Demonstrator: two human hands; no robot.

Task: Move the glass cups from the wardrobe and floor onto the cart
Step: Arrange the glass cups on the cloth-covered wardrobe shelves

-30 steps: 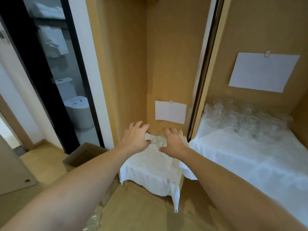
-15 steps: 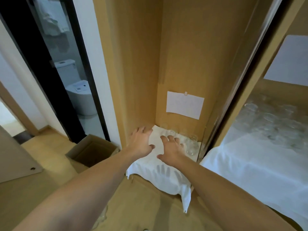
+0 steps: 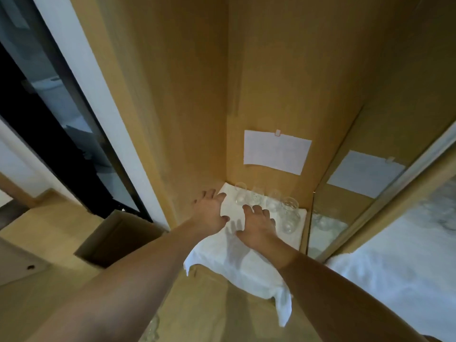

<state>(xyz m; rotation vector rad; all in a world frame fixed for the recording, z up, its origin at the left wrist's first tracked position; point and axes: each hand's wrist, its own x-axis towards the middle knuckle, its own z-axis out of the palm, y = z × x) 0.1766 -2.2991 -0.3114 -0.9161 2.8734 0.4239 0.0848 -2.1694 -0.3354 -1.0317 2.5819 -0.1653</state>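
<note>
Several clear glass cups [image 3: 267, 202] stand in a row on a white cloth [image 3: 237, 257] at the back of the left wardrobe compartment. One larger glass [image 3: 289, 214] stands nearest the right wall. My left hand [image 3: 209, 209] lies with spread fingers at the cloth's left edge, just left of the cups. My right hand [image 3: 256, 224] hovers with spread fingers over the cloth, just in front of the cups. Neither hand holds a cup. More glass shows at the bottom edge on the floor [image 3: 150, 330]. The cart is out of view.
A white paper sheet [image 3: 276, 151] is taped to the wardrobe's back panel. An open cardboard box [image 3: 118, 239] sits on the floor at left beside a dark glass door [image 3: 56, 119]. A second white-covered shelf [image 3: 399, 275] lies at right behind the sliding door frame [image 3: 385, 201].
The view has moved left and closer into the left compartment, so the right shelf's cups have left the view. Both hands have reached further in toward the row of cups.
</note>
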